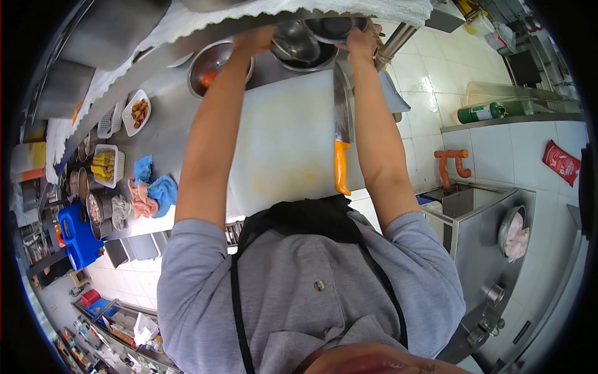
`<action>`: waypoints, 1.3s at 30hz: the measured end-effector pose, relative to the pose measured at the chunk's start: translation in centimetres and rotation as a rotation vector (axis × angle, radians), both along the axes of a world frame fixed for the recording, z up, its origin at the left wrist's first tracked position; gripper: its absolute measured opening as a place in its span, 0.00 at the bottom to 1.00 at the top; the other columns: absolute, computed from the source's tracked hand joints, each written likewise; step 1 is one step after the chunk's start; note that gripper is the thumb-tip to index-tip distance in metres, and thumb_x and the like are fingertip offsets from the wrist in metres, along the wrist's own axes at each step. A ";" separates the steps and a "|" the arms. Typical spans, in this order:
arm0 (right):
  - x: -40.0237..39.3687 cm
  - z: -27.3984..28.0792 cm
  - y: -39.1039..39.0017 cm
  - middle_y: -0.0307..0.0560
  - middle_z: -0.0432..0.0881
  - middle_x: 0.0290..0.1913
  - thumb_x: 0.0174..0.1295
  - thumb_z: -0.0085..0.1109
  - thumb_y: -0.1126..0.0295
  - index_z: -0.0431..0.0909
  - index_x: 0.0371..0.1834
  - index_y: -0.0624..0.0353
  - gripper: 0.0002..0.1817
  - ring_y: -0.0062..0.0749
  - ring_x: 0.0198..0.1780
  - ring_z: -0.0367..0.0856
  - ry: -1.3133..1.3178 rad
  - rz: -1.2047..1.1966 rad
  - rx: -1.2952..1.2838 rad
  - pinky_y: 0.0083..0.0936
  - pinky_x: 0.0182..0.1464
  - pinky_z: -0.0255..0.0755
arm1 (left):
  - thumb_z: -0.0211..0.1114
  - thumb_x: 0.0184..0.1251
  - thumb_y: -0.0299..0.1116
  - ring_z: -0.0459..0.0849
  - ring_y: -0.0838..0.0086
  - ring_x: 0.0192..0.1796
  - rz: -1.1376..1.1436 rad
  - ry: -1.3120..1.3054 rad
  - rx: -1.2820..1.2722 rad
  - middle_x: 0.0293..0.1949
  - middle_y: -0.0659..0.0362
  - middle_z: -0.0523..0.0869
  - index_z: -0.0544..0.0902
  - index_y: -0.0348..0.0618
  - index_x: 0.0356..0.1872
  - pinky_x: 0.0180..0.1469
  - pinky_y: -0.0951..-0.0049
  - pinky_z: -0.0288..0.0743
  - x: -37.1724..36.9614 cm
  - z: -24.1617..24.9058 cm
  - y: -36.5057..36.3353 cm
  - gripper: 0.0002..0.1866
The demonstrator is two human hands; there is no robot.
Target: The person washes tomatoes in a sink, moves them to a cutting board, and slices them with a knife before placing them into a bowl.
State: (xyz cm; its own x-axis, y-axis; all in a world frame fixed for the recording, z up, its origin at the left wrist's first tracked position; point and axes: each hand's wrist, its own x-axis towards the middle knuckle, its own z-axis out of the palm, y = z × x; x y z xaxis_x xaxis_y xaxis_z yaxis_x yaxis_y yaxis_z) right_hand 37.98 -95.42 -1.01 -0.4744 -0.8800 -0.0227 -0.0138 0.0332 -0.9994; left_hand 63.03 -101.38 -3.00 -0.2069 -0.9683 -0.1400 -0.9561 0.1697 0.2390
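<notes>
A knife with an orange handle lay on the white cutting board on the tabletop, blade pointing toward twelve o'clock, between the person's two outstretched forearms. At about nine o'clock from the board lay blue and pink cloths and a small basket of yellow pieces. Farther off, the left hand gripped the rim of a steel bowl, while the right hand closed on the edge of another bowl. At ten o'clock stood a bowl with something red.
</notes>
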 end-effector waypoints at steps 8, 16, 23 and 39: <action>0.1 -4.5 0.3 0.68 0.76 0.48 0.65 0.61 0.62 0.69 0.61 0.67 0.26 0.58 0.44 0.81 0.821 0.110 0.025 0.43 0.52 0.80 | 0.68 0.58 0.38 0.84 0.72 0.40 0.652 0.842 -0.184 0.36 0.54 0.86 0.84 0.31 0.40 0.43 0.73 0.75 15.5 4.7 22.4 0.17; -1.2 -3.2 18.4 0.60 0.83 0.37 0.61 0.64 0.54 0.71 0.51 0.56 0.23 0.57 0.39 0.84 1.042 0.696 0.222 0.49 0.41 0.76 | 0.70 0.63 0.32 0.72 0.81 0.27 1.240 1.250 -0.294 0.23 0.66 0.73 0.74 0.46 0.24 0.29 0.79 0.70 20.1 -4.1 40.3 0.13; -1.6 -5.0 27.1 0.63 0.74 0.51 0.54 0.68 0.63 0.64 0.55 0.57 0.29 0.69 0.38 0.81 1.099 0.620 0.302 0.50 0.43 0.76 | 0.67 0.69 0.49 0.80 0.73 0.35 1.430 1.295 -0.284 0.34 0.57 0.81 0.78 0.40 0.39 0.38 0.72 0.78 16.6 -3.2 45.0 0.20; -9.1 -2.5 32.8 0.43 0.73 0.22 0.72 0.47 0.68 0.65 0.43 0.54 0.04 0.27 0.17 0.72 -0.330 0.685 0.713 0.24 0.17 0.68 | 0.76 0.56 0.27 0.81 0.67 0.56 0.237 0.781 -0.207 0.55 0.54 0.81 0.79 0.40 0.54 0.60 0.68 0.75 -3.9 -4.9 36.7 0.24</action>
State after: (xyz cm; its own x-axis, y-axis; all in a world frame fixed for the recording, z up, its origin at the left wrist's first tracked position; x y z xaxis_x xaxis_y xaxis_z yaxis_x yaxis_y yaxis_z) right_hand 28.92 -62.58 -3.54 0.2464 -0.6900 -0.6806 0.0180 0.7054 -0.7086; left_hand 59.08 -64.72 -7.91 0.0412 -0.9887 0.1438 -0.5447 0.0984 0.8328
